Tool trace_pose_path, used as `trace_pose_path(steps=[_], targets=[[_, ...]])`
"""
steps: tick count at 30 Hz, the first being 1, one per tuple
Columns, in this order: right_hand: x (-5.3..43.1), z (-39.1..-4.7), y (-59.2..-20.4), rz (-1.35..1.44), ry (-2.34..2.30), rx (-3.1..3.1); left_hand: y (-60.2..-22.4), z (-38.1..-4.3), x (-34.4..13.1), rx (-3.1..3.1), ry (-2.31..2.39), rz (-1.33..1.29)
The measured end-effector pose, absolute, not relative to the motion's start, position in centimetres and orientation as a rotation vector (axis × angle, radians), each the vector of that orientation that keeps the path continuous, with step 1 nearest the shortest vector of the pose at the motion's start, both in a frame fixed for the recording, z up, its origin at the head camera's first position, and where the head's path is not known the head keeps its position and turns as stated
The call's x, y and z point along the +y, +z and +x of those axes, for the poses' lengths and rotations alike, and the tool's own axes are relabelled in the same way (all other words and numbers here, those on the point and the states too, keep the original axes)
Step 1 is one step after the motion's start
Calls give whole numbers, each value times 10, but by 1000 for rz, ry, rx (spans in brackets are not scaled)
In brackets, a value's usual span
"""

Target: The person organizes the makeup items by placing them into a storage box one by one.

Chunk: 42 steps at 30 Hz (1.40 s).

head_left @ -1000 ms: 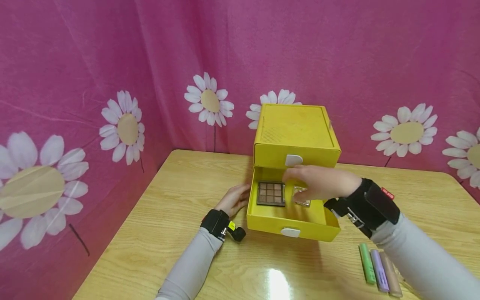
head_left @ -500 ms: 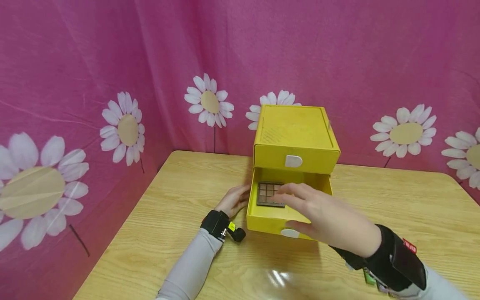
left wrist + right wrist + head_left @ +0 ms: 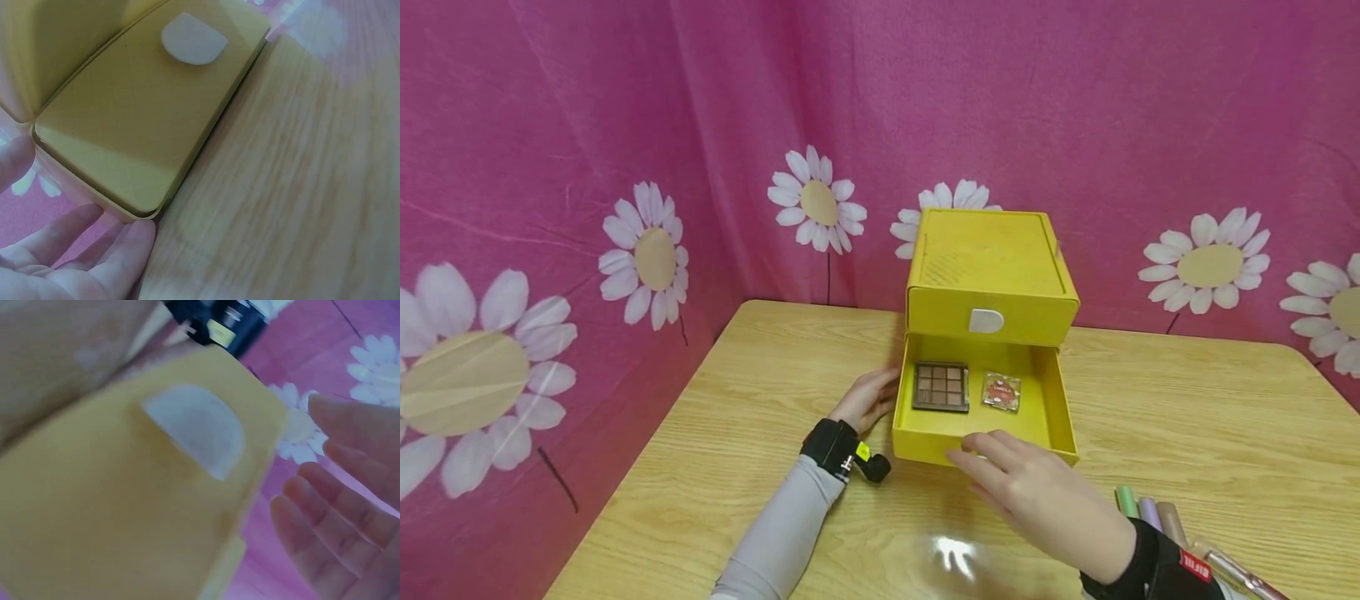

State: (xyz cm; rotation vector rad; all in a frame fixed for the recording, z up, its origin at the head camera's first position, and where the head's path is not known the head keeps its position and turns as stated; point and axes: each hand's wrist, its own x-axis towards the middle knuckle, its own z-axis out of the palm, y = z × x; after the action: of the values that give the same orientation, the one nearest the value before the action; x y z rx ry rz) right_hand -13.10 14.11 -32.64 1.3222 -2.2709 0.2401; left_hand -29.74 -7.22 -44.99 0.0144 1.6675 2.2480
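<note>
Head view: yellow drawer point(image 3: 917, 446) pulled out under yellow box point(image 3: 992, 250); eyeshadow palette point(image 3: 941, 387) left, small clear case point(image 3: 1002, 392) right, both flat inside. Left hand point(image 3: 867, 402) relaxed, fingertips at the unit's left side, not gripping. Right hand point(image 3: 1037, 492) holds nothing, fingers extended, near white tab point(image 3: 200, 428). Drawer probably light, stiff; best hold: tab. Palette, case likely slick, breakable: pinch edges.

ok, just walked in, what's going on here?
A person's left hand touches the left side of a yellow drawer unit. The right hand, holding nothing, is at the front of the unit's pulled-out lower drawer. In that drawer lie a nine-pan palette and a small red-labelled case, apart from each other. The upper drawer is shut.
</note>
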Motion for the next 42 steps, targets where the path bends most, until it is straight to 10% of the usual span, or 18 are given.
trace_pose_path(steps=[42], targets=[[144,-149,-361,1250,146,-2237,-450,-297,-71,1656,2280,2]])
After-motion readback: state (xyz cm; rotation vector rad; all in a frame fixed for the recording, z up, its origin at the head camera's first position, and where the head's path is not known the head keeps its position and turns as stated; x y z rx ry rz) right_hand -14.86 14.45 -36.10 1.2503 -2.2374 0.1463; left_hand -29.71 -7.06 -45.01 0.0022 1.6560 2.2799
